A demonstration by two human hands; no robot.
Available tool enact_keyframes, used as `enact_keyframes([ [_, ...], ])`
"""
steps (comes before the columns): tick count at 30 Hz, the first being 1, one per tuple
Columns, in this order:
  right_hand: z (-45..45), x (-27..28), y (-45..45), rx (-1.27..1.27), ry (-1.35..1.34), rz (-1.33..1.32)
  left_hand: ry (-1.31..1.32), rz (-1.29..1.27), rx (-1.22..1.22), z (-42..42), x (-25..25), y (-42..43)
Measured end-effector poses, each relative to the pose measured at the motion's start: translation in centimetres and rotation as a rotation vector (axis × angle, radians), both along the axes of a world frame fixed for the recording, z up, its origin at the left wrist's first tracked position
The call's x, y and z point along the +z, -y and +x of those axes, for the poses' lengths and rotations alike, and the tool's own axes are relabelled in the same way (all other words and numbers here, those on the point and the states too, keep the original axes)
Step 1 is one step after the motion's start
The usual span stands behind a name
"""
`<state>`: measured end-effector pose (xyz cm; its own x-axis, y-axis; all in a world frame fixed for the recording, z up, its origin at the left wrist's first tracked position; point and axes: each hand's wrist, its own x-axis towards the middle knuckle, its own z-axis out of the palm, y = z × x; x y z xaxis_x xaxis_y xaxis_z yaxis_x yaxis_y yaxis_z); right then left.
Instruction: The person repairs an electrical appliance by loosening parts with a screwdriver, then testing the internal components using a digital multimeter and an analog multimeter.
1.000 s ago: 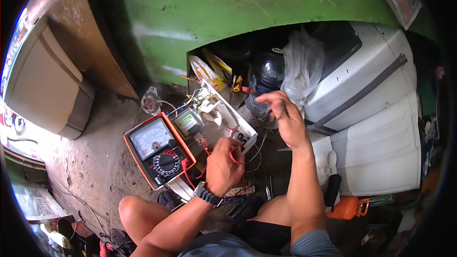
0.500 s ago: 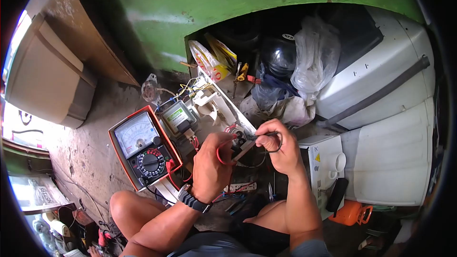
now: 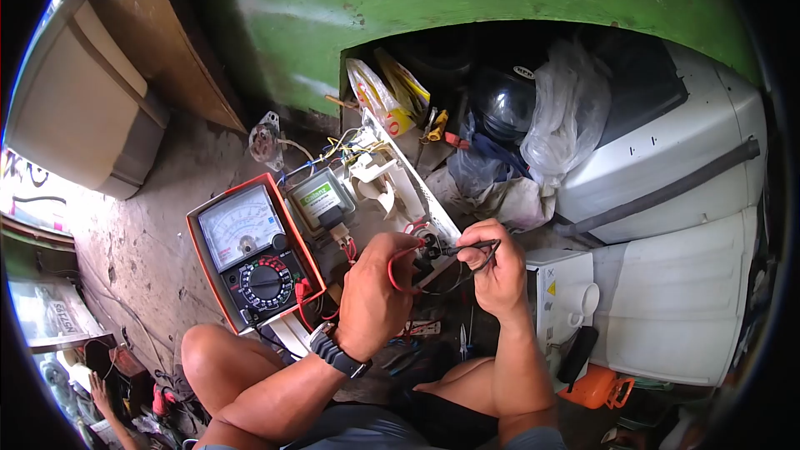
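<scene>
My left hand (image 3: 379,287), with a watch on its wrist, is closed around the red test probe (image 3: 393,269). My right hand (image 3: 497,275) pinches the black test probe (image 3: 454,251), its lead looping above the fingers. Both probes point inward at a small round dark component (image 3: 430,243) on the end of a long white panel (image 3: 425,200); whether the tips touch metal is too small to tell. Left of my hands lies an analog multimeter (image 3: 257,246) in an orange case, with a red lead plugged in. A metal box with a green-and-white label (image 3: 317,198) sits beside it.
Colored wires (image 3: 354,147) and a loose motor-like part (image 3: 267,142) lie beyond the meter. Long-nose pliers (image 3: 463,342) rest between my legs. To the right stand a white appliance with a cup (image 3: 581,304) and an orange canister (image 3: 596,387). Another person's hand (image 3: 102,396) shows at lower left.
The view has shifted slightly. Both hands keep hold of their probes by the round component, and the right fingers have turned a little. The other person's hand has risen into view at lower left.
</scene>
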<state>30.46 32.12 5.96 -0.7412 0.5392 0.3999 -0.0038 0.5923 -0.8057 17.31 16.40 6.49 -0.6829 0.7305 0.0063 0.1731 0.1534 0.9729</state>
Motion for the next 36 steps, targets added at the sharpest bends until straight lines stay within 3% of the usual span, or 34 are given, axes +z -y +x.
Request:
enact_keyframes([
  [36, -0.98, 0.19, 0.19, 0.016, 0.087, 0.088, -0.174, -0.081, -0.024, 0.06, 0.16, -0.28],
])
